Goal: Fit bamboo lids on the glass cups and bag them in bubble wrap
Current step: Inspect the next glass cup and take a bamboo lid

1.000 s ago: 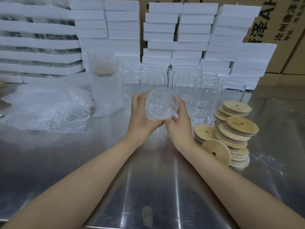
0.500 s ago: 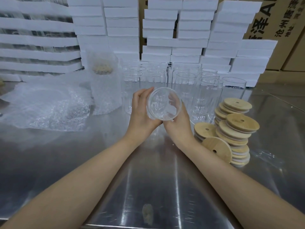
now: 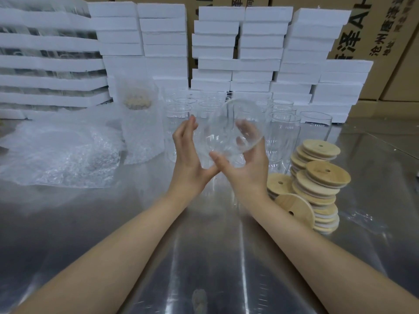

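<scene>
Steel tabletop gleams before stacked foam boxes. Above it a glass cup tilts between both hands: the left hand props it with near-straight fingers, the right hand curls round its wall. Slick, brittle glass, I'd judge; grip the body, not the rim.

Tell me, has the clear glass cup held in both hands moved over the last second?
Yes. The clear glass cup has risen slightly: its top edge now reaches the rims of the standing glass cups behind it, having sat below them before.
</scene>
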Available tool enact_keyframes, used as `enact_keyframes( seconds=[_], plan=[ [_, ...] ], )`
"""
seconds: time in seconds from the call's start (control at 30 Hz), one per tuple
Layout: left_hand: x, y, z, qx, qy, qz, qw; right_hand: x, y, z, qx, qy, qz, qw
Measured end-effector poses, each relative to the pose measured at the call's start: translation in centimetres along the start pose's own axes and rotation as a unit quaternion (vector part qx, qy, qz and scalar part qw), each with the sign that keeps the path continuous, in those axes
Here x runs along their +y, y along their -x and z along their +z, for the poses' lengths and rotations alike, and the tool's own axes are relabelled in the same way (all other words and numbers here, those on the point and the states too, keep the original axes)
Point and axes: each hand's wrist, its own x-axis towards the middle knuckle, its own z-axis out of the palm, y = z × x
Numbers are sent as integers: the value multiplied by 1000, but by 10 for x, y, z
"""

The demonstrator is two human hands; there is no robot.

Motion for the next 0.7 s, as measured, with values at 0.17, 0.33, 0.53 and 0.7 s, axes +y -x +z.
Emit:
enact_keyframes(
  seconds=[0.17,0.33,0.53,0.7],
  plan=[
    [4,0,-6,-35,34,19,999,-24,-7,2,61,-237,153,957],
    [19,-2,-7,-7,30,118,993,-30,-9,0,-79,-370,390,839],
    [40,-1,-8,-19,23,110,994,-22,-8,0,-148,-437,458,760],
    [39,5,-6,-4,26,33,999,-23,-9,-2,-137,-464,472,737]
  ],
)
